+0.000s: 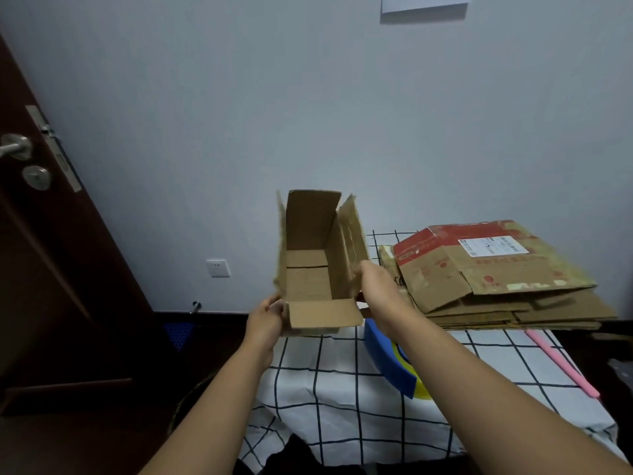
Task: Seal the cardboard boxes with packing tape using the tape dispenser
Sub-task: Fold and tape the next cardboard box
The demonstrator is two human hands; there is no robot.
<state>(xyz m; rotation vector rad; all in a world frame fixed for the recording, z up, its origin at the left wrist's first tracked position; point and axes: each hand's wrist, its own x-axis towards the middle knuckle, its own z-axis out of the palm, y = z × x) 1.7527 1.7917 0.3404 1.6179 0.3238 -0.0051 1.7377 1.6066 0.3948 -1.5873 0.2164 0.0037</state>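
Note:
A small brown cardboard box (308, 269) is held up above the table's left edge, its open top facing me and all flaps standing out. My left hand (269, 317) grips its near left corner. My right hand (375, 281) grips the right wall by the long side flap. Under my right forearm lies a blue and yellow object (394, 365), partly hidden; I cannot tell whether it is the tape dispenser. No tape shows on the box.
A stack of flattened cardboard boxes (496, 279), the top one printed red, lies at the table's far right. The table wears a white checked cloth (335, 389). A pink stick (561, 361) lies at its right edge. A dark door (41, 234) stands at left.

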